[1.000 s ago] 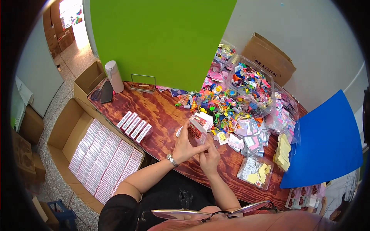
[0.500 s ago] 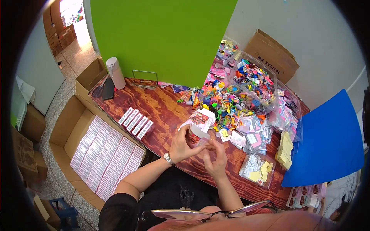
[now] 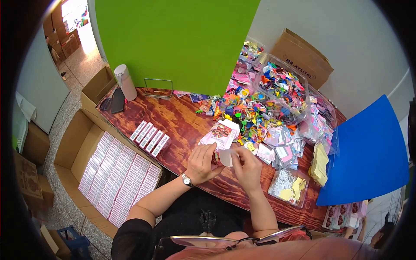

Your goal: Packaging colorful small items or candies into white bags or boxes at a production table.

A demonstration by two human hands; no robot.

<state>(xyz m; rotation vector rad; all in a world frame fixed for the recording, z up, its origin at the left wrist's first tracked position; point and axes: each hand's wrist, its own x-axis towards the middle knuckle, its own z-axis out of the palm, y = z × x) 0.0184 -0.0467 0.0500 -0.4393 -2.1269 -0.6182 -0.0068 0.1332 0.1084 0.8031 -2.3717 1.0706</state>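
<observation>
Over the near middle of the table, my left hand (image 3: pixel 201 164) is closed around a small item with red print (image 3: pixel 216 157), mostly hidden by my fingers. A pale, see-through sheet (image 3: pixel 225 157) stands up beside that item. My right hand (image 3: pixel 248 170) pinches the sheet's right edge between thumb and fingers. Just beyond my hands lies an open pink-and-white printed carton (image 3: pixel 220 132), flaps out. Right of it spreads a pile of small colourful plastic trinkets (image 3: pixel 255 117), with loose little cards (image 3: pixel 284 145) in front.
Small boxes (image 3: pixel 149 138) stand in a row at left; many more fill a cardboard carton (image 3: pixel 69 149) beside the table. A clear tray (image 3: pixel 289 187) holds white and yellow pieces. A green panel (image 3: pixel 173 43), a flask (image 3: pixel 125 82) and a blue sheet (image 3: pixel 368 151) stand around. Another person shows lower right.
My right hand has moved up and now grips the pale sheet's right edge. My left hand has turned, its back now more upward. The whole view has shifted slightly.
</observation>
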